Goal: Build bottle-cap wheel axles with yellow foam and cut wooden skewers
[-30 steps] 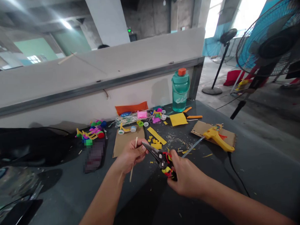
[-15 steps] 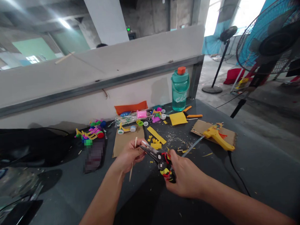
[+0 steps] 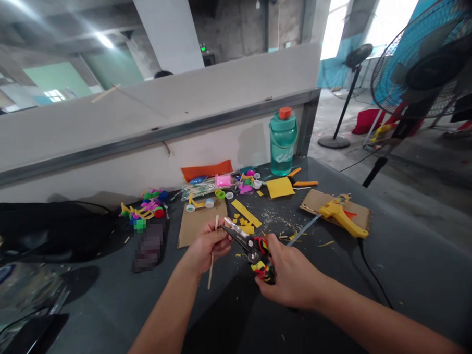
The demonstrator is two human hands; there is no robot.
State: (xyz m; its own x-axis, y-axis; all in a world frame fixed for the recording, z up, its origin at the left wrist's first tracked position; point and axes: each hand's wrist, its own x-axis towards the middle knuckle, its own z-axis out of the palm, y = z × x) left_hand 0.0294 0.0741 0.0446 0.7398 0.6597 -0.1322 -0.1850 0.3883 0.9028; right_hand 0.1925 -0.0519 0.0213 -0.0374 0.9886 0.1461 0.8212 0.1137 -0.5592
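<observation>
Over the dark table, my left hand (image 3: 209,246) is closed on a thin wooden stick (image 3: 211,272) that points down and toward me. My right hand (image 3: 289,271) is wrapped round the red, yellow and black handles of a pair of scissors (image 3: 246,243). The blades are parted and point left, their tips at the fingers of my left hand; whether they touch the stick I cannot tell. Behind them lie a yellow strip (image 3: 246,213) and small yellow scraps. A brown cardboard piece (image 3: 199,225) bears a small yellow frame with round caps.
A yellow glue gun (image 3: 341,218) rests on cardboard at the right, its cord trailing forward. Farther back stand a teal bottle (image 3: 283,143), a yellow sheet (image 3: 280,187) and orange-handled pliers (image 3: 304,184). Colourful small parts (image 3: 147,204) and a black bag (image 3: 46,232) are on the left.
My left hand and the stick have shifted slightly right and the stick stands a little steeper. The scissors remain parted in my right hand, nearly in the same place.
</observation>
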